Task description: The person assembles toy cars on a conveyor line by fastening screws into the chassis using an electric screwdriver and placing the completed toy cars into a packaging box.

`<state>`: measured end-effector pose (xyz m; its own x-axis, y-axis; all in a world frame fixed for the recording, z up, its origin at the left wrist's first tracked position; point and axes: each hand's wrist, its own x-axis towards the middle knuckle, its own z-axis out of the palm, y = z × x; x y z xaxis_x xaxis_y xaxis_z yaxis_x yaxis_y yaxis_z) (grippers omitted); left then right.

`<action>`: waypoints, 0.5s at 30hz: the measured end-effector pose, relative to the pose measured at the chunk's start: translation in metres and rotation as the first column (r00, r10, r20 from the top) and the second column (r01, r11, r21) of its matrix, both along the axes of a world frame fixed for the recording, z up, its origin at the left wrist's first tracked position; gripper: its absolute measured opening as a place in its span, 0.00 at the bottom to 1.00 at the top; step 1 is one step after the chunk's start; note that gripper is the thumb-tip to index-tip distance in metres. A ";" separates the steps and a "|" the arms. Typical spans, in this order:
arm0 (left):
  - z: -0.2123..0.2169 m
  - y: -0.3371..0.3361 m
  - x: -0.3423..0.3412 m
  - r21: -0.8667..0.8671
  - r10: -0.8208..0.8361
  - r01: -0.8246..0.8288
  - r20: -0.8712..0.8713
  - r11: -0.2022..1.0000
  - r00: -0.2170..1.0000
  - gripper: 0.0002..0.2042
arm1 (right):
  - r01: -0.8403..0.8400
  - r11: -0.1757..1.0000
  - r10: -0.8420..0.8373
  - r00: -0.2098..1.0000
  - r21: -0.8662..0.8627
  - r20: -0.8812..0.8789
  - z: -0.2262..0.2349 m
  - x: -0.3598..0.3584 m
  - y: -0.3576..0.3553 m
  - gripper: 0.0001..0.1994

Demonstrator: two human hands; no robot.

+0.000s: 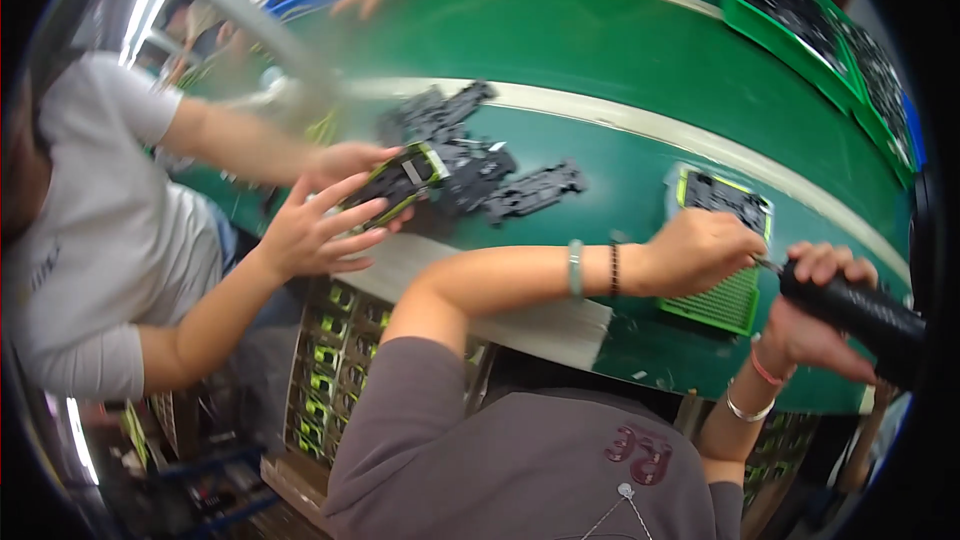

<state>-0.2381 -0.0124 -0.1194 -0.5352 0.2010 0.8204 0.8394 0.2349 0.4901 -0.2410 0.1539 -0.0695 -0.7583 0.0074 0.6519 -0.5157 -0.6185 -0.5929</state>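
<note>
The biggest thing before us is the green table [640, 50], which curves from nine o'clock to three o'clock with a pale stripe along it. At our four o'clock lies the green tray [722, 302], and on it sits a black part [722, 198] with a bright green edge. Our left hand [698, 250] rests on top of this tray, fingers curled down on the part to keep it in place, so the hold is a press and not a full grasp. Our right hand [815, 315] is closed fully around the black screwdriver [860, 312], and its thin tip points to the part just beside our left fingers. We judge that the tip could slip off and hit these fingers, because they are very near to it, and the part could turn if the press is weak. At nine o'clock, a person in a white shirt holds another black and green part [400, 180] with both hands; this person's hand [320, 232] is close to the pile of black parts [480, 165] at eleven o'clock, and a push could scatter it. At one o'clock the green bins [775, 40] are full of black parts. Under the table at seven o'clock a cardboard box [330, 370] holds rows of small green and black pieces.
</note>
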 end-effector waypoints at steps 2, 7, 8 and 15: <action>0.002 0.002 0.003 -0.024 0.008 -0.008 0.019 1.000 1.000 0.11 | 0.023 0.999 -0.024 0.999 0.028 0.039 0.004 0.004 0.003 0.53; 0.033 -0.018 0.013 -0.011 0.054 -0.054 0.008 0.999 0.999 0.18 | -0.031 0.997 0.018 0.986 0.076 0.165 0.016 0.015 -0.003 0.49; 0.045 -0.020 0.014 0.079 -0.031 0.032 -0.017 0.996 0.999 0.23 | -0.035 0.995 0.011 0.969 0.093 0.248 0.023 0.024 -0.010 0.46; 0.085 -0.024 0.027 0.259 -0.360 0.382 -0.128 0.887 0.924 0.42 | 0.078 0.936 -0.248 0.837 0.343 0.487 0.042 0.091 -0.083 0.42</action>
<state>-0.2113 -0.0368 -0.0347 -0.4016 0.1348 0.9059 0.8751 -0.2354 0.4229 -0.1504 0.0710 -0.0279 -0.9871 0.0324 0.1568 -0.1592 -0.3036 -0.9394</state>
